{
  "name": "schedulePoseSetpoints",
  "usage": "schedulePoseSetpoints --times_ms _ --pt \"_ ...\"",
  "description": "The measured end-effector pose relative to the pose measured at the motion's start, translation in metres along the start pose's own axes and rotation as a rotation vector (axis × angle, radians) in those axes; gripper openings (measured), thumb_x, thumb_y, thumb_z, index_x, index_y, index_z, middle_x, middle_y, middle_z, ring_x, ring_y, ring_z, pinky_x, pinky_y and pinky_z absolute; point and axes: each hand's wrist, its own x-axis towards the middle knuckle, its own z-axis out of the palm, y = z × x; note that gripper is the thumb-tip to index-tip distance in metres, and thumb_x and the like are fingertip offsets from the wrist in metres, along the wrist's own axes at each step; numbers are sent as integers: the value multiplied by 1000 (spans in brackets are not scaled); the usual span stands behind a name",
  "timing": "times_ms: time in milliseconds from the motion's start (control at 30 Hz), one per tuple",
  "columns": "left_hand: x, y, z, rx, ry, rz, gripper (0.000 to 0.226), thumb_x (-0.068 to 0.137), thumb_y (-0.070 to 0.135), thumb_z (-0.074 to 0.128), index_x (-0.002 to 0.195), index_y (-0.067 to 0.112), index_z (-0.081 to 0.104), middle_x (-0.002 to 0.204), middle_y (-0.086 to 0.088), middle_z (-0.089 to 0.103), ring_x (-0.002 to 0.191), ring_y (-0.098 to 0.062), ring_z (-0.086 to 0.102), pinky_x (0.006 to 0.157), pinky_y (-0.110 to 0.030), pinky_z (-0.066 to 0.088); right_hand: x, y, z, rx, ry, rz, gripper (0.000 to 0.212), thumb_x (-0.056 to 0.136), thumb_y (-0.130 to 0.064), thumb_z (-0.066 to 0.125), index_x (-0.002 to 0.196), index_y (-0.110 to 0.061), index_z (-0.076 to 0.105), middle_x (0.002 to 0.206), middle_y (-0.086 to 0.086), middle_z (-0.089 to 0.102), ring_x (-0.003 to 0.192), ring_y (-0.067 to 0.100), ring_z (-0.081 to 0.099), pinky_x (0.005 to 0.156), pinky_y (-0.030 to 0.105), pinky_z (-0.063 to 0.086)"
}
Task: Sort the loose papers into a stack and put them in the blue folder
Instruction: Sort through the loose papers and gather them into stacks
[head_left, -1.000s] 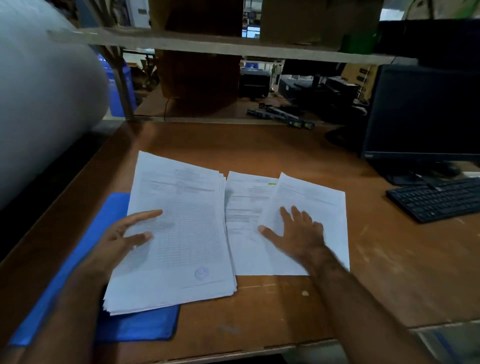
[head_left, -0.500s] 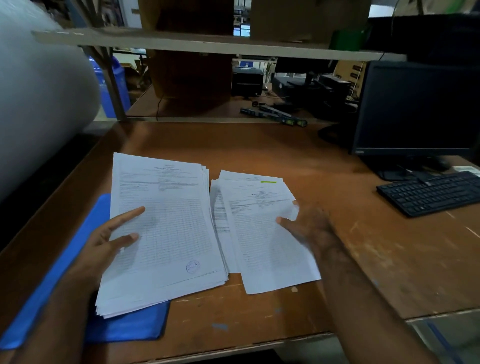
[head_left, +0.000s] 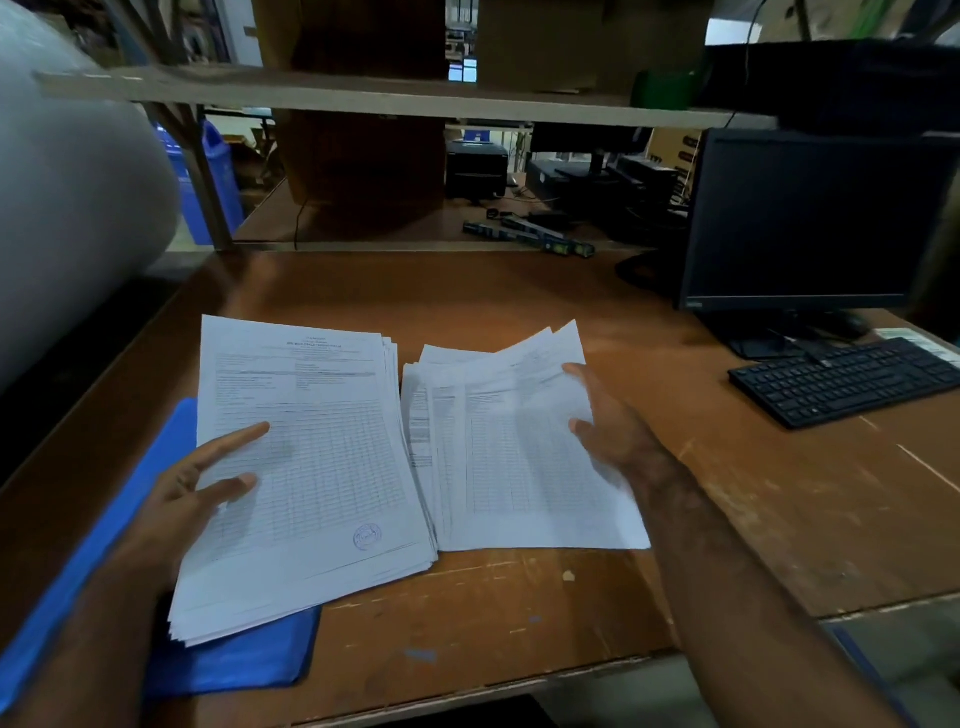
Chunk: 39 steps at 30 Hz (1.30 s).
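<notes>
1. The thick stack of white printed paper sheets (head_left: 311, 457) lies on the worn brown wooden desk (head_left: 519, 613), overlapping the flat blue plastic folder (head_left: 228, 660) at the left front edge.
2. The left hand (head_left: 197, 493) rests flat on the stack's left side, fingers straight and relaxed (nothing gripped).
3. The smaller fanned bundle of loose white printed papers (head_left: 509, 457) lies just beside the stack, on its right.
4. The right hand (head_left: 613, 431) pinches the bundle's right edge, thumb on top.
5. A black monitor (head_left: 810, 218) and black keyboard (head_left: 847, 379) stand at the right.
</notes>
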Motion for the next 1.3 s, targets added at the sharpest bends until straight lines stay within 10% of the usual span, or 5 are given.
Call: schedulePoseSetpoints --times_ms 367,733,1000,1200,1300 --pt "-7 7 5 -62 15 -17 50 93 -7 59 130 26 68 133 8 62 111 -16 62 74 -27 54 5 12 -6 -144 58 -15 56 100 -23 59 146 -50 41 147 -10 53 136 25 47 121 48 29" --pt "-2 4 3 -106 14 7 54 88 -6 65 120 37 73 131 17 63 117 -15 61 87 -34 51 5 -88 -16 1232 -153 -151 40 98 -7 62 136 -20 63 138 3 65 122 26 66 95 43 58" --pt "-7 21 15 -169 -44 66 67 84 -17 59 125 34 70 128 19 69 116 -4 66 79 -15 56 0 -87 93 449 -282 -228 57 88 -23 79 139 -37 58 142 -23 55 131 -2 51 115 39 42" --pt "3 24 10 -263 -52 25 99 52 92 71 140 52 51 139 30 58 127 4 57 91 -18 53 -7 -105 106 634 -414 -242 72 80 -19 87 141 -39 55 143 -23 54 132 -2 51 115 37 43" --pt "1 30 13 -177 -69 48 78 75 85 58 146 55 42 149 30 47 136 0 49 96 -18 45 -7 -115 115 399 -437 -341 78 80 -22 87 146 -40 49 142 -34 47 126 -20 42 113 24 37"
